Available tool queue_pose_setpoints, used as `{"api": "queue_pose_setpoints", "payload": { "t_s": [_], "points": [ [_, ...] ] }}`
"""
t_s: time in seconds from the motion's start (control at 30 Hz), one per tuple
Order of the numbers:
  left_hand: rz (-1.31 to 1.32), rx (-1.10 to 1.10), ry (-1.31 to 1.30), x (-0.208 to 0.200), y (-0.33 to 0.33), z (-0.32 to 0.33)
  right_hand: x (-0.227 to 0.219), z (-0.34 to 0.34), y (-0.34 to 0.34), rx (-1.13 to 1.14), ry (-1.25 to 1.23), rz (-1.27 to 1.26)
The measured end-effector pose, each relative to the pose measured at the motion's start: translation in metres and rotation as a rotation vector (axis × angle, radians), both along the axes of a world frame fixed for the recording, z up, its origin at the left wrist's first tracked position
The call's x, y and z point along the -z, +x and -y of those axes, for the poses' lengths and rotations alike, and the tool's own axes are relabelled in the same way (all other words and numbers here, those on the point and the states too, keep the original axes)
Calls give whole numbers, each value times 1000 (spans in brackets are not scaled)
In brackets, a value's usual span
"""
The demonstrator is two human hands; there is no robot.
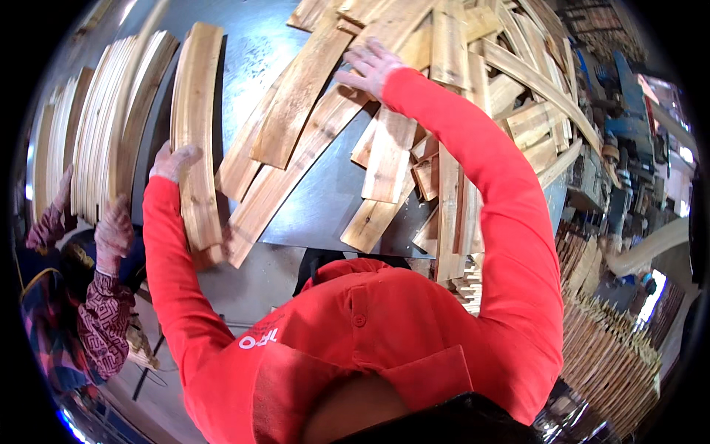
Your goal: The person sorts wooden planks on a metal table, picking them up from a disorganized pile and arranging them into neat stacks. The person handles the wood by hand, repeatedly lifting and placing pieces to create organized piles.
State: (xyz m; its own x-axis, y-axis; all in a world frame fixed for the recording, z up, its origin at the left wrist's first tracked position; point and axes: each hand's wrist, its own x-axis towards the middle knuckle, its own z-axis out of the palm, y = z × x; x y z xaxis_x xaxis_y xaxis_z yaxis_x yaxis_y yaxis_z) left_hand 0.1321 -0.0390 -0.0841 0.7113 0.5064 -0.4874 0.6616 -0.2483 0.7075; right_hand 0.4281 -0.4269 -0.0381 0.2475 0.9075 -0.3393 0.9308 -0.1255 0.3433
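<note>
My left hand (176, 161), in a pale glove, grips the left edge of a wooden board (198, 96), with the thumb on top. This board lies lengthwise near the table's left part, and at least one more board end shows under it. My right hand (372, 68), also gloved, reaches far across the table with its fingers spread, resting at the upper end of a long wooden board (296, 174). Another board (302, 96) slants just left of that hand. A shorter board (390, 155) lies below my right wrist, overlapping others.
A loose heap of boards (532, 122) covers the right side of the metal table (314, 207). At the left, a co-worker's gloved hands (115, 226) hold a neat row of boards (100, 126) standing on edge. Stacked wood strips (610, 370) stand at lower right.
</note>
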Motion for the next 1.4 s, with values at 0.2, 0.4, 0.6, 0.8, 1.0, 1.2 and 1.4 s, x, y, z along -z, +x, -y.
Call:
{"api": "queue_pose_setpoints", "payload": {
  "t_s": [0.2,0.4,0.6,0.8,1.0,1.2,1.4],
  "points": [
    [372,-150,-504,-37,11,61,-36,-4,-8,-245,-232,308],
    [410,-49,-689,-69,58,151,-200,123,-16,-102,1127,-731],
    [476,-167,-867,-90,92,210,-271,85,-151,0,574,-298],
    [490,-133,-839,-41,122,233,-148,64,-176,-616,362,-579],
    [481,4,-451,33,106,245,-85,62,-198,-704,412,-685],
    [393,-232,-588,32,80,234,-73,63,-201,-841,413,-742],
    [915,7,-779,32,79,235,-73,31,-205,-815,571,-851]
  ]
}}
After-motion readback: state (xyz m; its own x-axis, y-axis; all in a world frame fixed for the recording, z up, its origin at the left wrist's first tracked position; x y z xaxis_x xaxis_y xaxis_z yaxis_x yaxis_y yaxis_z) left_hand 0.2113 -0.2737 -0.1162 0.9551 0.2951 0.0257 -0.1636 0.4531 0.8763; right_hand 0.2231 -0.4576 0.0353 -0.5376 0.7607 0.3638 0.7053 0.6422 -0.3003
